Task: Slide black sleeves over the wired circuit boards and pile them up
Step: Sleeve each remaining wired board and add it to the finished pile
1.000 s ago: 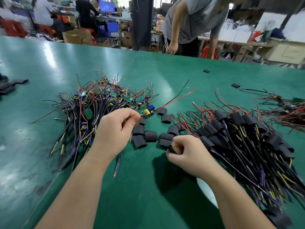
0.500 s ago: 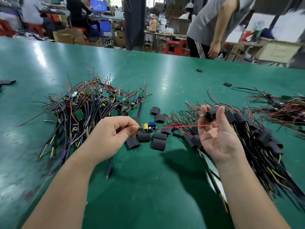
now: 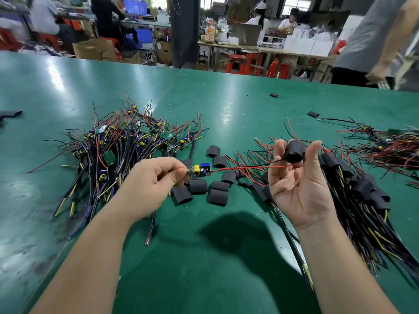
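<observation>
A green circuit board [image 3: 169,135] reads "2".

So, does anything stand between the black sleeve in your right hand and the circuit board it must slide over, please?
Nothing visible does. Only the board's own red and black wires span the gap between the circuit board in the left hand and the sleeve in the right hand.

An electronics assembly workshop is shown. A long green table [image 3: 226,257] is strewn with a heap of wired circuit boards [image 3: 127,146], loose black sleeves [image 3: 198,185] and a second heap of sleeved boards [image 3: 362,189]. Behind it, further workbenches [image 3: 260,49] are crowded with white boxes [image 3: 299,45] and parts, and workers [image 3: 104,17] are seated at them. Cardboard boxes [image 3: 93,49], blue crates [image 3: 141,35] and red plastic stools [image 3: 244,62] are set about the floor between the benches.
</observation>
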Demonstrator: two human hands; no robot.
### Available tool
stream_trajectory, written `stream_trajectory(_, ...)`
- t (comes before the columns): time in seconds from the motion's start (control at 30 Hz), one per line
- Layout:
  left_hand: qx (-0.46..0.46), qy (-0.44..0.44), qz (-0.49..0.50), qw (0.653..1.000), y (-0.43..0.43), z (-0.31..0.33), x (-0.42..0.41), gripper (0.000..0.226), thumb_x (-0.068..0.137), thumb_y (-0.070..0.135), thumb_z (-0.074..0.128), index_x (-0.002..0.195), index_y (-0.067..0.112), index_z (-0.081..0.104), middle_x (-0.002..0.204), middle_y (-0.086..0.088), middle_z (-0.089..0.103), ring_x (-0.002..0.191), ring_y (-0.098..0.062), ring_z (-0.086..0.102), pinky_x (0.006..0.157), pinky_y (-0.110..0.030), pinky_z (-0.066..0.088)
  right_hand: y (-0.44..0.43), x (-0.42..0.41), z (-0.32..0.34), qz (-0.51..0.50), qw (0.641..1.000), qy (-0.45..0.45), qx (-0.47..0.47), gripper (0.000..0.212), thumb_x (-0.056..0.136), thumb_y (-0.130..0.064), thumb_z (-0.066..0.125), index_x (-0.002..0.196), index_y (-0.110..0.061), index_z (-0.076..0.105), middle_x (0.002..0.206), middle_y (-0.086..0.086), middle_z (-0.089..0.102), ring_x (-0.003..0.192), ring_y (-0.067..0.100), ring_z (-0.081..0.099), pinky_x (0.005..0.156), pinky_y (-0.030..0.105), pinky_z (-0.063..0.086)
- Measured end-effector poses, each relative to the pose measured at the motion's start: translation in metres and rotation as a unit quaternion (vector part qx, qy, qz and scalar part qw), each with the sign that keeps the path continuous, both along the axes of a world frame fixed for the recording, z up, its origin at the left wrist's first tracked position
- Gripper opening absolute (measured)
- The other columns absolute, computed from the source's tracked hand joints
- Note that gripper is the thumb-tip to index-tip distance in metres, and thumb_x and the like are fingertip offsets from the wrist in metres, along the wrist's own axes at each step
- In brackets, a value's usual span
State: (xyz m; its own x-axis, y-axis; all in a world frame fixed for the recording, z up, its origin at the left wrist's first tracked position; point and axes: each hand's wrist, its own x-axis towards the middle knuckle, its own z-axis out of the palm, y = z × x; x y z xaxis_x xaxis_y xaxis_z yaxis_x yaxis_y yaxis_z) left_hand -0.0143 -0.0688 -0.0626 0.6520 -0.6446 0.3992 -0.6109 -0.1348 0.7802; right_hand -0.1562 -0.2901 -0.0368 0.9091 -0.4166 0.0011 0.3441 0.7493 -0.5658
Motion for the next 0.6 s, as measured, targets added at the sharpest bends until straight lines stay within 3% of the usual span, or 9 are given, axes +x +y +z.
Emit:
stream_trajectory(0.07, -0.004, -0.003, 0.008, 1.000, 0.000, 0.001, 0.001, 0.024, 0.094, 0.020, 0.055, 0.077, 0.033, 0.065, 0.066, 0.010, 0.064, 0.046, -0.004, 0.037, 0.045, -0.017, 0.031, 0.003, 0.001, 0.002, -0.012, 1.000, -0.002, 0.007, 0.060, 0.022, -0.041, 0.096, 0.072, -0.014, 0.077, 0.087, -0.005, 0.074, 0.071, 0.003, 0.070, 0.053, 0.001, 0.037)
stream_trajectory(0.13, -0.009, -0.011, 0.013, 1.000, 0.000, 0.001, 0.002, 0.020, 0.093, 0.031, 0.053, 0.078, 0.037, 0.064, 0.068, 0.010, 0.064, 0.048, -0.006, 0.040, 0.047, -0.022, 0.034, 0.005, 0.002, 0.003, -0.047, 0.999, -0.014, 0.017, 0.065, 0.021, -0.035, 0.097, 0.077, -0.009, 0.074, 0.088, 0.001, 0.074, 0.078, 0.009, 0.072, 0.058, 0.014, 0.054)
stream_trajectory(0.27, -0.012, -0.013, 0.030, 0.999, 0.001, 0.001, 0.002, 0.019, 0.092, 0.039, 0.051, 0.078, 0.039, 0.065, 0.069, 0.010, 0.065, 0.050, -0.020, 0.043, 0.049, -0.028, 0.038, 0.009, 0.005, 0.003, -0.073, 0.997, -0.007, -0.022, 0.091, 0.026, -0.035, 0.097, 0.102, -0.006, 0.055, 0.093, 0.004, 0.070, 0.085, 0.018, 0.072, 0.067, 0.024, 0.057)
stream_trajectory(0.3, -0.011, -0.015, 0.034, 0.999, 0.001, 0.002, 0.002, 0.019, 0.091, 0.040, 0.051, 0.078, 0.039, 0.065, 0.069, 0.010, 0.065, 0.050, -0.019, 0.044, 0.049, -0.027, 0.038, 0.010, 0.005, 0.003, -0.080, 0.996, 0.000, -0.049, 0.088, 0.031, -0.034, 0.096, 0.104, -0.009, 0.053, 0.095, 0.004, 0.069, 0.083, 0.019, 0.072, 0.067, 0.024, 0.057)
stream_trajectory(0.37, -0.007, -0.012, 0.040, 0.999, 0.000, 0.001, 0.001, 0.018, 0.090, 0.036, 0.052, 0.079, 0.039, 0.065, 0.069, 0.010, 0.065, 0.053, -0.020, 0.047, 0.052, -0.028, 0.040, 0.011, 0.007, 0.000, -0.112, 0.987, 0.026, -0.109, 0.061, 0.046, -0.031, 0.086, 0.096, -0.017, 0.053, 0.093, 0.000, 0.072, 0.079, 0.017, 0.071, 0.066, 0.022, 0.055)
stream_trajectory(0.47, -0.010, -0.010, 0.034, 0.999, -0.003, 0.002, -0.004, 0.027, 0.093, 0.025, 0.057, 0.071, 0.038, 0.065, 0.064, 0.014, 0.062, 0.051, -0.009, 0.042, 0.050, -0.022, 0.037, 0.021, 0.010, -0.004, -0.122, 0.980, 0.059, -0.146, 0.034, 0.063, -0.022, 0.069, 0.092, -0.024, 0.051, 0.093, -0.004, 0.074, 0.070, 0.009, 0.063, 0.058, 0.018, 0.048)
stream_trajectory(0.6, -0.017, 0.001, 0.011, 1.000, -0.015, 0.003, -0.018, 0.020, 0.088, 0.032, 0.054, 0.071, 0.035, 0.062, 0.066, 0.017, 0.063, 0.057, -0.018, 0.049, 0.057, -0.029, 0.041, 0.043, 0.016, -0.013, -0.062, 0.986, 0.073, -0.135, 0.035, 0.066, -0.012, 0.065, 0.097, -0.023, 0.052, 0.091, 0.001, 0.074, 0.056, 0.002, 0.054, 0.049, 0.013, 0.040)
